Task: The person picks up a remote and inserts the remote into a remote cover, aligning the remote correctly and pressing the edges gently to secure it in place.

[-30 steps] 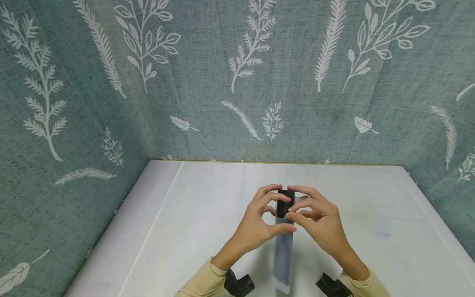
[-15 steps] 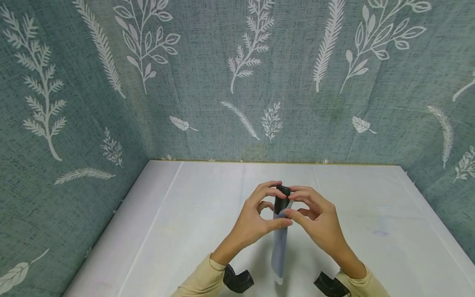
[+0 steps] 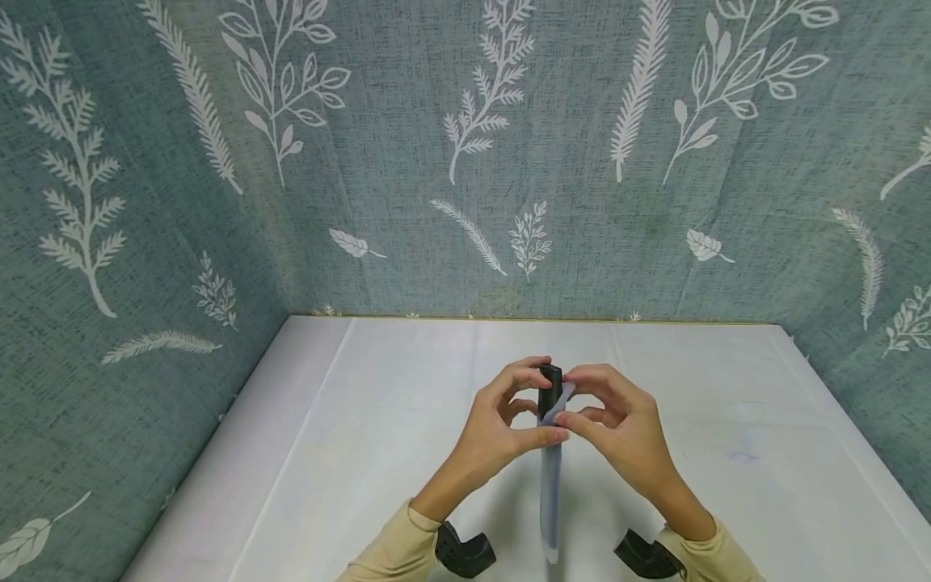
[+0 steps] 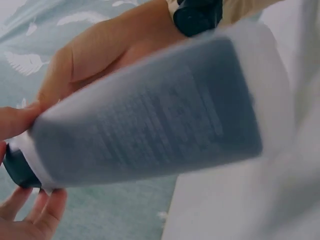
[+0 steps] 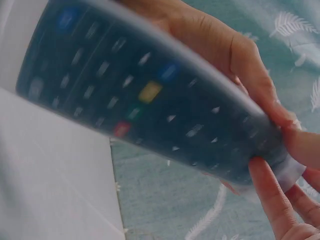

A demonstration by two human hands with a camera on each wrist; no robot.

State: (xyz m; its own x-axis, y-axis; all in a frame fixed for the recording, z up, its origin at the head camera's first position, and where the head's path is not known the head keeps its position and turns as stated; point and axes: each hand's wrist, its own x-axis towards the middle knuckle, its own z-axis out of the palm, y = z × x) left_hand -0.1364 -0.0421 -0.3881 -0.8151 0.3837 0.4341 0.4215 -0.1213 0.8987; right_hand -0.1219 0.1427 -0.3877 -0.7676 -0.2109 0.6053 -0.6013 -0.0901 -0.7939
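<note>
A black remote control (image 3: 547, 396) stands edge-on in the head view, most of it inside a translucent plastic cover (image 3: 550, 501). Buttons of several colours show through the plastic in the right wrist view, on the face of the remote control (image 5: 165, 110). Its back, with blurred label print, faces the left wrist camera through the cover (image 4: 160, 115). The bare dark end sticks out at the top. My left hand (image 3: 494, 424) grips the remote near that end, between fingers and thumb. My right hand (image 3: 629, 432) pinches the cover's loose upper edge.
A white table (image 3: 378, 436) lies beneath the hands. Blue-green cloth (image 3: 407, 162) with white leaf prints hangs behind it and along both sides. Black wrist mounts (image 3: 465, 554) sit at both sleeves.
The remote has turned from showing its broad side to standing edge-on. Its cover's upper edge now flares out toward the right hand. Both hands have shifted slightly left.
</note>
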